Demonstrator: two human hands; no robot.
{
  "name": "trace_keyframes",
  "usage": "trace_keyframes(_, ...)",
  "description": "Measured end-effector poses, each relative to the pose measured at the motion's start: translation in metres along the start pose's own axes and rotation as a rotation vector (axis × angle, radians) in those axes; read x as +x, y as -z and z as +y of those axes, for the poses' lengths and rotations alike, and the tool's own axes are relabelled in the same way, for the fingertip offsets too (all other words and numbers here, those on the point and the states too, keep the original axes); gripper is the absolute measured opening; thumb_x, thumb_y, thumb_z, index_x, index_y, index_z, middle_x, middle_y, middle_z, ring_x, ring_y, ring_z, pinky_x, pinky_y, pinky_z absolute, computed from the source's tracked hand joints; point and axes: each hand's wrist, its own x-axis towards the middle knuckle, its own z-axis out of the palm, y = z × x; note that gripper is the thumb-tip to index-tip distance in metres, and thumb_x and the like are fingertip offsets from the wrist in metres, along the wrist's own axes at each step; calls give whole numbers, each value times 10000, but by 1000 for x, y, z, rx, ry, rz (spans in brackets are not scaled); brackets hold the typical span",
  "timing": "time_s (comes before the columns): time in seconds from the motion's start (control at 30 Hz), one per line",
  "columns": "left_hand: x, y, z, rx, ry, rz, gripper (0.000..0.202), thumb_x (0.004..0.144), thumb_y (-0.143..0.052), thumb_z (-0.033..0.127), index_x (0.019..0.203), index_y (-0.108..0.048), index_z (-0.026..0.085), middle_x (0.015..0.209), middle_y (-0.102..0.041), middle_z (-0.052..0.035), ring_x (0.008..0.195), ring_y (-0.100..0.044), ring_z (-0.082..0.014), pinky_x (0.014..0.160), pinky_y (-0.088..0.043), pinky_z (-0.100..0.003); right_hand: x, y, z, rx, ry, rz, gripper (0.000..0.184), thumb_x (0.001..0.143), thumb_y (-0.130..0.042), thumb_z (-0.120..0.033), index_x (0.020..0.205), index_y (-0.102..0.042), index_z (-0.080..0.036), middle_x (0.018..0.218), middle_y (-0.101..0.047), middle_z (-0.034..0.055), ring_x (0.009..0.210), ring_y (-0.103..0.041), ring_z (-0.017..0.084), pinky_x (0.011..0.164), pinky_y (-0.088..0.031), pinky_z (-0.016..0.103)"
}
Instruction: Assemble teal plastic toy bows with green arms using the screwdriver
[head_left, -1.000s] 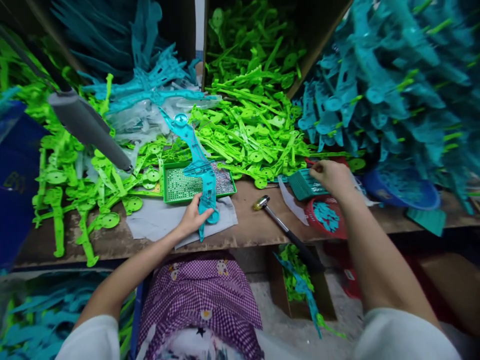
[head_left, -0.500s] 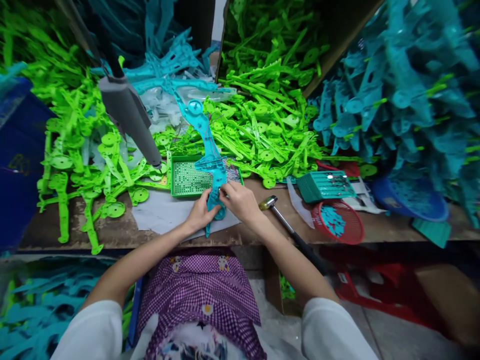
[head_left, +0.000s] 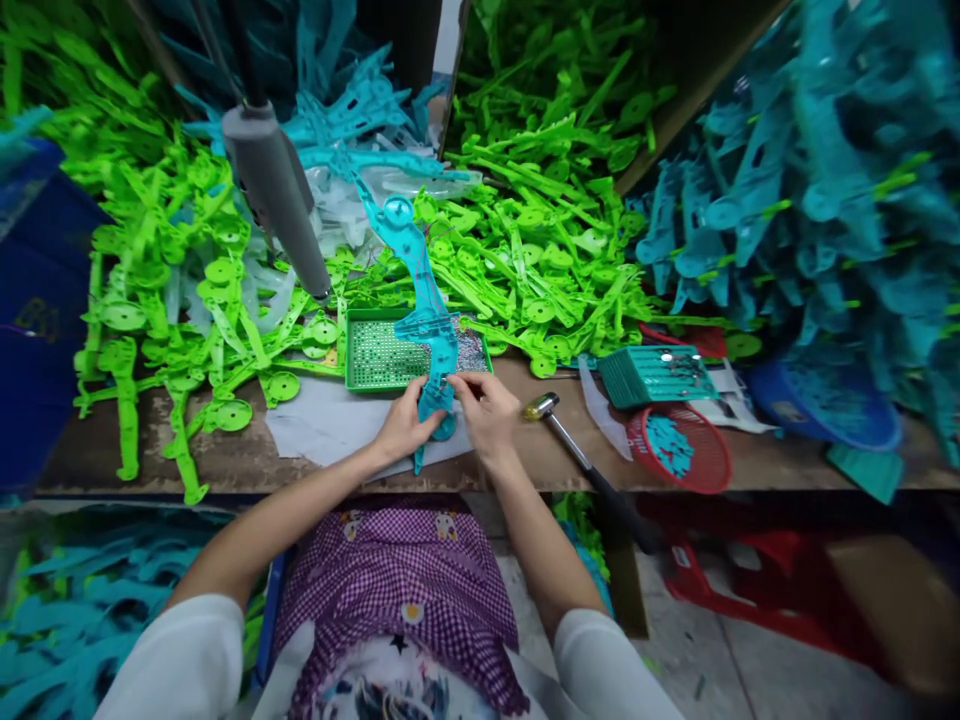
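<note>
A long blue plastic shell piece (head_left: pixel 424 283) with thin wires along it points away from me, its lower end over white paper (head_left: pixel 315 428). My left hand (head_left: pixel 405 422) grips that lower end, thumb on top. The fingertips of my right hand (head_left: pixel 486 410) are pinched together at the shell's right edge, around something tiny that I cannot make out. Just behind, and partly hidden by the shell, lies a green perforated tray (head_left: pixel 375 350). Small silvery pieces (head_left: pixel 472 348) fill its right side.
Green plastic parts (head_left: pixel 540 260) heap across the back, and blue ones (head_left: pixel 810 200) rise at right. A grey electric screwdriver (head_left: pixel 281 190) hangs at left. To the right are a hammer (head_left: pixel 574 440), a red basket (head_left: pixel 705 455), stacked teal plates (head_left: pixel 652 375) and a blue bowl (head_left: pixel 832 405).
My right forearm has swung inward, and the right fingers have shifted slightly, still pinched at the shell. My left hand keeps its grip. The view has shifted a little.
</note>
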Motion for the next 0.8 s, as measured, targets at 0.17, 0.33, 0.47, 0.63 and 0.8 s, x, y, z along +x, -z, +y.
trace_keyframes(0.17,0,-1,-1,49,19,38,504,790,-640,269,1243,-450,156,1100,-648,-89,936,-625,-219,857,-509,-357,8,-22,9,-339,194,-121,347,958,-449,-435,842,-697,-220,738,-686,92,704,-625,209,679,-456,343)
trace_keyframes(0.33,0,-1,-1,57,18,51,463,797,-612,268,1220,-463,151,1041,-659,-76,858,-629,-198,803,-512,-329,-10,-22,15,-556,335,-66,304,964,-452,-385,1125,-670,-247,859,-711,94,753,-594,213,679,-392,363)
trace_keyframes(0.47,0,0,-3,21,16,36,467,798,-595,285,1223,-460,148,1036,-662,-89,870,-635,-213,810,-508,-348,-35,-20,8,-633,325,-76,494,958,-448,-396,1441,-413,-297,1176,-667,103,873,-590,232,776,-407,405)
trace_keyframes(0.63,1,0,-4,-2,89,60,514,787,-647,386,1213,-456,170,1028,-664,-73,877,-646,-219,826,-509,-365,-23,47,19,-562,178,76,505,948,-437,-417,1432,-418,-273,1263,-611,123,1136,-564,267,932,-424,423)
trace_keyframes(0.8,3,0,-3,21,83,53,513,766,-668,390,1193,-479,179,1016,-662,-53,878,-648,-213,838,-506,-355,42,175,84,-607,-231,425,375,948,-408,-398,1002,-682,-149,964,-702,143,898,-624,254,839,-455,392)
